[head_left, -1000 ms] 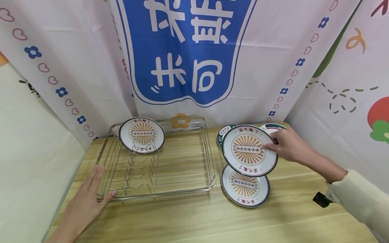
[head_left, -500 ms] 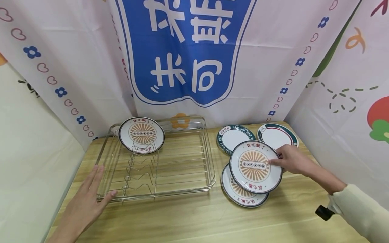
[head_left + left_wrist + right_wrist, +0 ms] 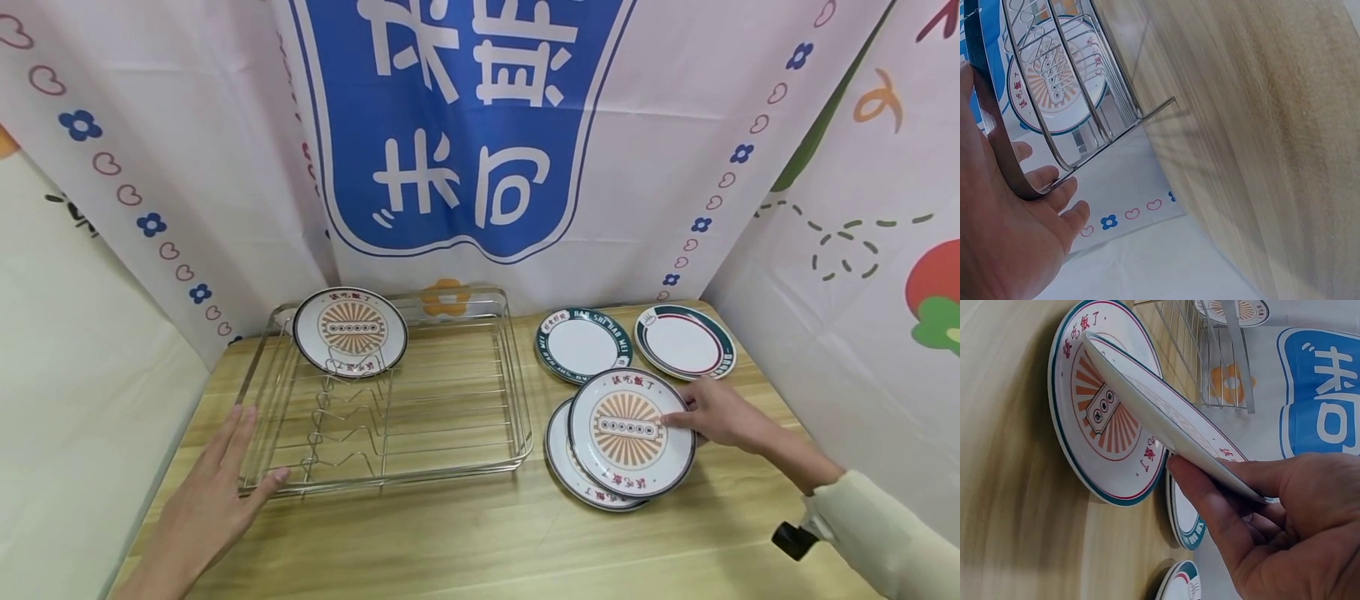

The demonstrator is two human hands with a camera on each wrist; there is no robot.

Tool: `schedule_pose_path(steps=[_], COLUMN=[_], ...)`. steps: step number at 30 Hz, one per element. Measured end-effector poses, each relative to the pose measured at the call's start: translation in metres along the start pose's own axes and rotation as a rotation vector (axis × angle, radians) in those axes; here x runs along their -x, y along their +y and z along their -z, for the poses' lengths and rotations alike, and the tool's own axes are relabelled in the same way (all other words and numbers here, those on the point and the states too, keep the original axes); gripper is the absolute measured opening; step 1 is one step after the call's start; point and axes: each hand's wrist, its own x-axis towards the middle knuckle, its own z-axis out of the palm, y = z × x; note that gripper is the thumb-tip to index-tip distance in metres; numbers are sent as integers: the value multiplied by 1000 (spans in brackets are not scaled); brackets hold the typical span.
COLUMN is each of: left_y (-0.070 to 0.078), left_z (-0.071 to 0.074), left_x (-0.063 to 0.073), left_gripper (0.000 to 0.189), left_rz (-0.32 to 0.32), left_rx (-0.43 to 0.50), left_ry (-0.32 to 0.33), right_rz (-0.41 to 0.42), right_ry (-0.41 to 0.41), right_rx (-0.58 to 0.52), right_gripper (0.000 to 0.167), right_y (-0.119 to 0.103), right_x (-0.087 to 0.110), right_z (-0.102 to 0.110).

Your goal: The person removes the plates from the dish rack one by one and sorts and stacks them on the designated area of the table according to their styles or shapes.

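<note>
My right hand point(image 3: 723, 414) pinches a white plate point(image 3: 632, 433) by its right edge, thumb on the face and fingers beneath. This plate has an orange sunburst print and a dark rim. In the right wrist view it tilts over a matching plate point(image 3: 1107, 403) lying on the table, partly covering it. My left hand point(image 3: 206, 498) rests at the near left corner of a wire dish rack point(image 3: 450, 422), its fingers spread along the rim. In the left wrist view the rack's flat metal rim passes between thumb and fingers. Another sunburst plate point(image 3: 351, 332) leans upright in the rack's back left slot.
Two green-rimmed plates lie at the back right: one with lettering point(image 3: 583, 343), possibly stacked, and one with a red inner line point(image 3: 684, 342). Printed curtains point(image 3: 645, 150) enclose the wooden table point(image 3: 480, 542) behind and at both sides.
My right hand has brought the held plate down and toward me, over the matching plate, uncovering the green-rimmed plates behind. My left hand stays at the rack.
</note>
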Motion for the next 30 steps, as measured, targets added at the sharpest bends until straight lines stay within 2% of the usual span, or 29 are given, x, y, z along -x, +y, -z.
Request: schedule_pose_path(steps=[3,6,14,20,30], left_y=[1,1,0,0,0], left_z=[0,0,0,-1,-1], left_x=[0,-1,-1,0,0], left_gripper=[100,99,100,99,99], left_rz=[-3,-5,-5,-3,-3], left_rx=[-4,-3,14,16,12], left_ry=[5,13,17,15,13], right_rz=[-34,-59,-132,-159,-152], right_ry=[-18,-15,18,32,73], right_rx=[-68,-84,-51,-9,84], right_gripper=[12,13,22,23,24], right_y=[5,9,22,29,34], right_x=[-1,-3,-6,-9,-12], right_z=[-3,-7,-16,-24,-35])
